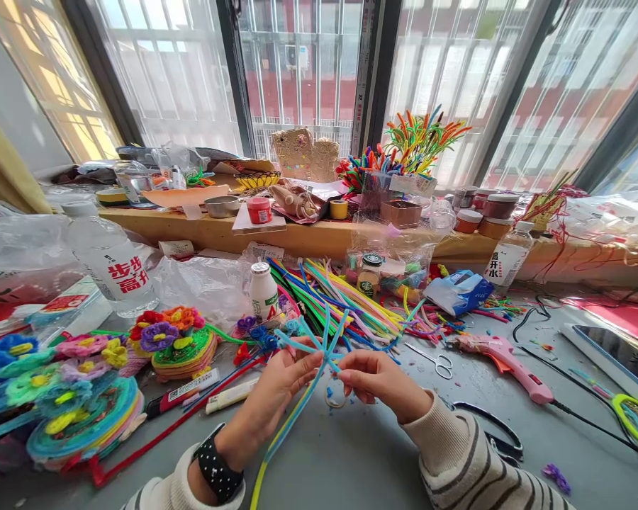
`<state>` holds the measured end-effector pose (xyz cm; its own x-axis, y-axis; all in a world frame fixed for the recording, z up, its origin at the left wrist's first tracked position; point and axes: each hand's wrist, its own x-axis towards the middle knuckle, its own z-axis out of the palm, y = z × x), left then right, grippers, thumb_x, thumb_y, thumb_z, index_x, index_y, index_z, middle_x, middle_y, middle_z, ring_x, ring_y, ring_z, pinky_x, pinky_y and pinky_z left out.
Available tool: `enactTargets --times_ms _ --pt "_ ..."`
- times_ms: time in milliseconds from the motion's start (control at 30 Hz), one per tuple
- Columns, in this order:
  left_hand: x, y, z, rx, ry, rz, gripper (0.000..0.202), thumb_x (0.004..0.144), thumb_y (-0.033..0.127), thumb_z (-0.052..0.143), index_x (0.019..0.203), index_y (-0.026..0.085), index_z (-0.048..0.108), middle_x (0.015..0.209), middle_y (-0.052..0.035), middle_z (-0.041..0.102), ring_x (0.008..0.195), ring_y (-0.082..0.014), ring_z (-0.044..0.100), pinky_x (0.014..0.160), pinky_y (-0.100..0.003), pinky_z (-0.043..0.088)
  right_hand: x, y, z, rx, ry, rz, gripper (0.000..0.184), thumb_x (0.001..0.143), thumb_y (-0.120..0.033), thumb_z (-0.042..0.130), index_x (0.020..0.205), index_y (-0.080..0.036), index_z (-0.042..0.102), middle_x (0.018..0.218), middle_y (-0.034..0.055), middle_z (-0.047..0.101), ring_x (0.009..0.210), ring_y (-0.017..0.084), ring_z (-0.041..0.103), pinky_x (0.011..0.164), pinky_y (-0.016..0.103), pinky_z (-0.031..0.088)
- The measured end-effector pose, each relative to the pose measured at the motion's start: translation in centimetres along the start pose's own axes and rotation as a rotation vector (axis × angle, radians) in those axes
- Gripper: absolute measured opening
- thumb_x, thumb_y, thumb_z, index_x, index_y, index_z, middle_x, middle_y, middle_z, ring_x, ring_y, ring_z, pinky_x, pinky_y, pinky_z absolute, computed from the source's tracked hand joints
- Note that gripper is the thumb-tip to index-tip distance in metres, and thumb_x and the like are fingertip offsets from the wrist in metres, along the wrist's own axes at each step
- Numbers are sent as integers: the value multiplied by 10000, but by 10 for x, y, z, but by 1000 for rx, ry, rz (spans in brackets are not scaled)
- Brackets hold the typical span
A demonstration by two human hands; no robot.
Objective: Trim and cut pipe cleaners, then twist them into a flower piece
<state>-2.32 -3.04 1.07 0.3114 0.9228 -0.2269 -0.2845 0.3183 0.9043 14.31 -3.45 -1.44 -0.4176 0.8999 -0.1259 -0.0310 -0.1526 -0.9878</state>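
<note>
Light-blue pipe cleaners (325, 343) cross in the middle, with several arms spreading upward like a star. My left hand (276, 389) is closed on them just left of the crossing, thumb against fingers. From the other side, my right hand (383, 386) pinches a blue arm near the same crossing. A blue and yellow stem (272, 450) hangs from the join toward the table's front edge. Beneath the hands, a small ring-shaped item (334, 398) lies on the table, partly hidden. A heap of loose pipe cleaners (345, 297) in many colours lies behind.
At left are pipe-cleaner flower pieces (85, 418), a water bottle (111, 265) and markers (183, 393). Scissors (434, 360), a pink glue gun (510, 365) with its black cord, black-handled scissors (502, 432) and a tablet (617, 358) occupy the right. A white bottle (264, 292) stands behind.
</note>
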Motion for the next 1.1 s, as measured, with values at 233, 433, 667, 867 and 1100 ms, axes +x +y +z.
enactTargets --times_ms 233,433,667,867,1100 --pt "-1 -3 0 66 -8 27 105 609 215 625 580 135 562 572 8 586 601 -116 534 616 -222 401 0 -1 2 -65 53 -56 218 629 -284 621 757 -112 582 547 -20 539 382 28 386 367 160 283" --pt "3 -6 -1 -208 79 32 72 599 166 638 633 148 577 596 29 603 598 -86 559 614 -184 431 6 17 17 204 21 -6 354 549 -311 683 836 -143 563 570 -38 515 433 54 461 404 168 334" --pt "3 -11 3 -188 43 -5 45 602 165 632 636 143 613 618 16 610 578 -83 543 607 -191 435 8 16 28 308 199 -156 366 675 -474 527 622 -114 575 485 -34 451 380 34 375 387 171 281" --pt "-1 -7 4 41 -111 -95 117 594 206 629 674 124 652 627 -19 623 572 -113 527 574 -219 426 5 8 20 231 218 -200 360 707 -439 510 827 -114 607 472 -44 424 400 42 358 401 174 261" --pt "-2 -4 8 234 -83 -79 155 545 251 651 644 132 640 568 2 605 524 -116 511 537 -229 389 4 8 14 7 273 -213 338 698 -426 516 674 -102 609 420 -50 407 369 43 351 376 175 265"
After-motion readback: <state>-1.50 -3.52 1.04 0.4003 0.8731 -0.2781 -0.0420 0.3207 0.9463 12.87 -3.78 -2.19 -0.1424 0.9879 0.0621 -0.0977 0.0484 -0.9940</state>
